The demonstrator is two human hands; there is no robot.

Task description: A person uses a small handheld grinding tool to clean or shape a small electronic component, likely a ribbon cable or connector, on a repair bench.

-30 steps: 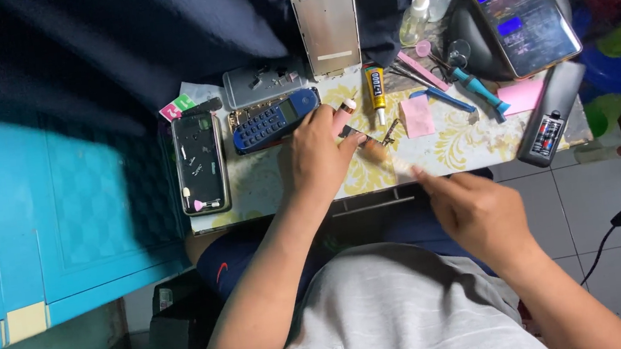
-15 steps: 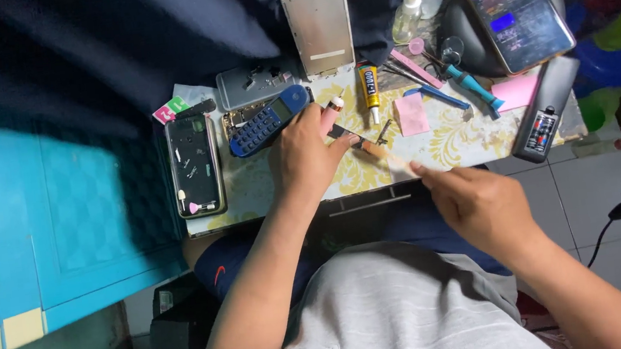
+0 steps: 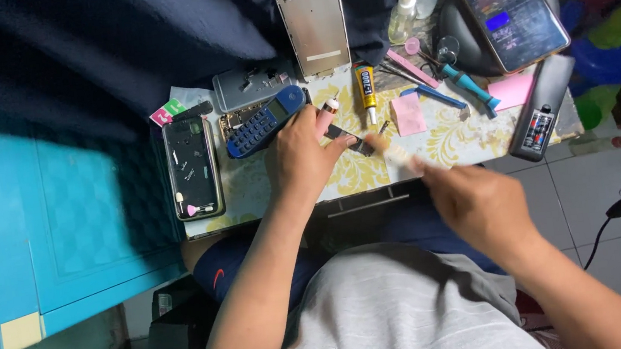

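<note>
My left hand (image 3: 302,156) rests on a small table (image 3: 470,141) covered by a gold-patterned cloth, its fingers pinching a small dark flat part (image 3: 345,138). My right hand (image 3: 478,206) sits at the table's near edge, blurred, and grips a pale stick-like tool (image 3: 389,148) whose tip reaches the dark part. A blue keypad handset (image 3: 265,121) lies just left of my left hand. A yellow glue tube (image 3: 367,90) lies beyond the part.
A dark phone (image 3: 193,168) lies at the table's left end, a silver phone frame (image 3: 313,22) at the back, a lit phone (image 3: 509,4) on a dark stand at the right, a grey remote (image 3: 541,113), tweezers, bottles. Blue cabinet on the left, tiled floor on the right.
My right hand has shifted a little and the tool tip now blurs against the dark part. My left hand keeps its pinch in the same place.
</note>
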